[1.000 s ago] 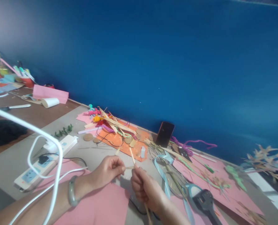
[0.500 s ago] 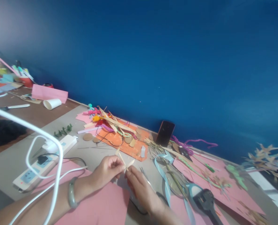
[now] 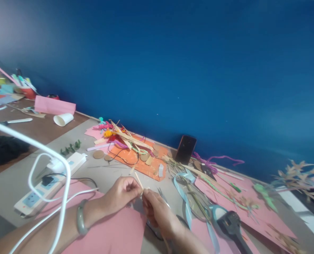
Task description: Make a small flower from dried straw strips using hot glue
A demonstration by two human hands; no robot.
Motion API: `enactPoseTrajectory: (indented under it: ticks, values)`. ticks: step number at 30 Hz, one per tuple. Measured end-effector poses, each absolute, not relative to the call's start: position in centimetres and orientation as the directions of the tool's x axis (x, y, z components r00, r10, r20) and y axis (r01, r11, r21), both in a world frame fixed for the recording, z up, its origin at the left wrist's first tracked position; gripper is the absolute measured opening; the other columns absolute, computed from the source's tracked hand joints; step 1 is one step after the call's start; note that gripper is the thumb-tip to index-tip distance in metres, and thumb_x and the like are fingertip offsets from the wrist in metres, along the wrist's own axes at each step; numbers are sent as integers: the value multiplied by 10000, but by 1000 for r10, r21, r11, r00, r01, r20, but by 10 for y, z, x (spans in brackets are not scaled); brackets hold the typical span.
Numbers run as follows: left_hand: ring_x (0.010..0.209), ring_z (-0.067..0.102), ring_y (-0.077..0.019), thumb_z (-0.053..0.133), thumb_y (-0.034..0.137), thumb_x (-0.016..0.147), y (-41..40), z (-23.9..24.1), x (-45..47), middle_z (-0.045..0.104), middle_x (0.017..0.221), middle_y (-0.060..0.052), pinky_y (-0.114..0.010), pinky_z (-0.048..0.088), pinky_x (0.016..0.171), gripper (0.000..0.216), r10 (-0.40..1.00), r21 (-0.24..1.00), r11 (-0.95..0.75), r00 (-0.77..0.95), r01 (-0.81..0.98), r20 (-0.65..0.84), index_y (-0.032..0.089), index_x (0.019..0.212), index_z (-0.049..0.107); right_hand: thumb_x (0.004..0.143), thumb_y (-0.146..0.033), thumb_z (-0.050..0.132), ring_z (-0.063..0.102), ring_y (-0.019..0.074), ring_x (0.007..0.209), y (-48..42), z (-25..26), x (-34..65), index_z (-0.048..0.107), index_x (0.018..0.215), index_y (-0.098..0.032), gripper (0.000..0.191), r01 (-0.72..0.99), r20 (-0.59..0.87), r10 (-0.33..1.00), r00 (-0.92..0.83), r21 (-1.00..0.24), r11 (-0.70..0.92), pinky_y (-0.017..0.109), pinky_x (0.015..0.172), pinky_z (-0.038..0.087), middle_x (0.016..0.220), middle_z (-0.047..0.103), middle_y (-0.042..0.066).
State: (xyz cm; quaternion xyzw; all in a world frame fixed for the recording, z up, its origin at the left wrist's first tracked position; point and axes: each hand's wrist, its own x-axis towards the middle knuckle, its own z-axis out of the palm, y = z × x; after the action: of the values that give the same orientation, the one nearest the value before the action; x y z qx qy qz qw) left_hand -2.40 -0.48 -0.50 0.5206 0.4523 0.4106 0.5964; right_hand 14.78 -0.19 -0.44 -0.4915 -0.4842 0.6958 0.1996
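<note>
My left hand (image 3: pixel 122 193) and my right hand (image 3: pixel 157 211) meet just above the table, fingertips nearly touching. Both pinch a thin pale straw strip (image 3: pixel 139 181) that pokes up between them. My left wrist wears a grey-green bangle (image 3: pixel 80 216). Beneath the hands lies a pink paper sheet (image 3: pixel 112 229). A little right of the right hand rest scissors with light blue handles (image 3: pixel 212 211) and a black glue gun (image 3: pixel 231 222).
A white power strip (image 3: pixel 51 180) and a white cable (image 3: pixel 59 187) lie at left. An orange sheet (image 3: pixel 138 158) carries straw and pipe cleaners. A dark phone (image 3: pixel 186 150) leans on the blue wall. A paper cup (image 3: pixel 63 119) lies at far left. More pink paper (image 3: pixel 252 208) spreads right.
My right hand dropped and drew closer to the left. The long strip it held upright is gone from its fist; both hands now pinch a short strip between them.
</note>
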Motion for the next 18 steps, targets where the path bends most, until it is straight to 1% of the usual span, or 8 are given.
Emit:
enactPoseTrajectory:
  ticks: [2,6,8,11,13,15,18]
  values:
    - [527,525,-82,623,334,814,-3,-3,-26,581,627,2,-187,414,488,230,963,992,122,244,-24,-113,125,728,582,891,-575,399,114,52,370,-2,2,148,326,638,-221,442,104,-534,709,-460,-826,-555,209,365,66,474,251,-103]
    - [498,521,-75,632,343,807,1,-3,-30,597,608,5,-177,409,468,228,965,986,153,222,-60,-136,137,729,573,845,-562,482,59,38,387,7,17,157,272,619,-219,461,-26,-546,679,-490,-770,-638,183,375,23,478,212,-116]
    - [475,507,-70,637,357,804,4,-2,-32,594,586,11,-172,401,454,238,968,984,163,206,-75,-145,140,730,577,828,-552,507,53,36,384,15,22,165,247,613,-219,474,-91,-544,700,-463,-756,-648,179,371,16,474,215,-117]
    - [480,507,-67,647,355,797,5,0,-33,594,583,13,-168,403,460,239,971,980,175,183,-93,-156,140,717,583,818,-567,514,47,38,385,23,23,171,223,621,-221,493,-163,-529,768,-362,-775,-611,180,371,16,478,207,-119]
    - [497,513,-70,648,350,797,4,0,-32,594,591,11,-169,406,472,238,972,977,179,175,-118,-157,141,705,580,813,-589,515,64,42,391,21,19,168,248,630,-223,489,-113,-521,790,-323,-808,-579,184,376,30,491,211,-117]
    - [507,512,-72,642,350,804,2,-1,-30,585,587,12,-176,411,489,242,972,976,170,186,-138,-143,141,700,580,802,-597,545,126,48,397,15,11,162,332,653,-222,456,28,-493,797,-349,-855,-517,192,376,72,501,262,-107]
    - [524,517,-79,644,350,805,-1,-6,-26,580,598,9,-192,424,517,237,970,982,139,218,-132,-108,133,720,599,812,-602,558,264,73,433,3,1,154,464,704,-214,413,236,-398,819,-414,-915,-326,218,400,173,520,377,-73]
